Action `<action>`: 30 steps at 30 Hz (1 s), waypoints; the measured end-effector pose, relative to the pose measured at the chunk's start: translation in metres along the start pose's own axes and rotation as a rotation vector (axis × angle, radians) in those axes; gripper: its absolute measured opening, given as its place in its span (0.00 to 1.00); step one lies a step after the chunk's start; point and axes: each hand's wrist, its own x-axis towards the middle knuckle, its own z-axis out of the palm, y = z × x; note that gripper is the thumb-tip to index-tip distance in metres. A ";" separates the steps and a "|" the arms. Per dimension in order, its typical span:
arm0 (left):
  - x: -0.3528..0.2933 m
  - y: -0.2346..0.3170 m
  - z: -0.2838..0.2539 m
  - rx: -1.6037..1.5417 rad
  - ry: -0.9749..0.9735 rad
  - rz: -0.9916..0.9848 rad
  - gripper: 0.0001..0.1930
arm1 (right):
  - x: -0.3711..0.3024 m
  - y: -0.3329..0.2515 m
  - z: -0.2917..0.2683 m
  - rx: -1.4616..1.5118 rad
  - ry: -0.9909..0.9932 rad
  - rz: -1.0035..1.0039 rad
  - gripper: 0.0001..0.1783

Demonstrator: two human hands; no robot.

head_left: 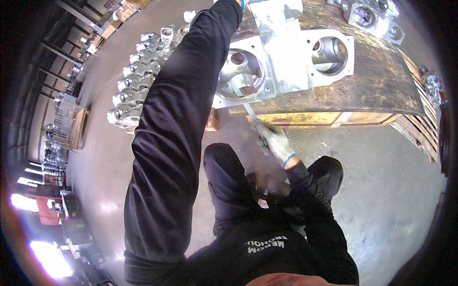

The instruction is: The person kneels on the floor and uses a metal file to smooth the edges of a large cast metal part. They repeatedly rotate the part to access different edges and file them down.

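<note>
My right hand (274, 139), in a pale work glove with a blue cuff, is closed round the handle end of a flat metal file (250, 112). The file points up and away, and its far end reaches the near edge of a large silver metal casting (286, 66). This casting lies on a worn wooden bench top (362, 81) and has square flanges with round bores on its left and right. My left arm stretches up across the casting's left side. Only a bit of blue cuff shows at the top edge; the left hand itself is outside the picture.
Rows of similar castings (136, 83) stand on the floor at the left. More castings (369, 18) sit on the bench's far right. A slatted wooden pallet (417, 131) is beyond the bench's right end. A wire cage (69, 121) stands farther left. My knees are just below the bench.
</note>
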 end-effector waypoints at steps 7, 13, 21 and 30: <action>0.053 0.029 0.026 0.074 -0.054 0.023 0.19 | -0.147 0.041 -0.071 -0.138 0.214 0.149 0.11; 0.083 0.057 0.047 0.113 -0.099 -0.007 0.19 | -0.119 -0.062 -0.149 -0.110 0.778 -0.552 0.10; 0.086 0.066 0.058 0.134 -0.104 0.005 0.19 | 0.026 -0.155 -0.230 0.001 0.740 -0.880 0.19; 0.079 0.002 0.051 0.054 0.001 0.179 0.19 | -0.031 -0.076 -0.139 -0.056 1.004 -0.816 0.32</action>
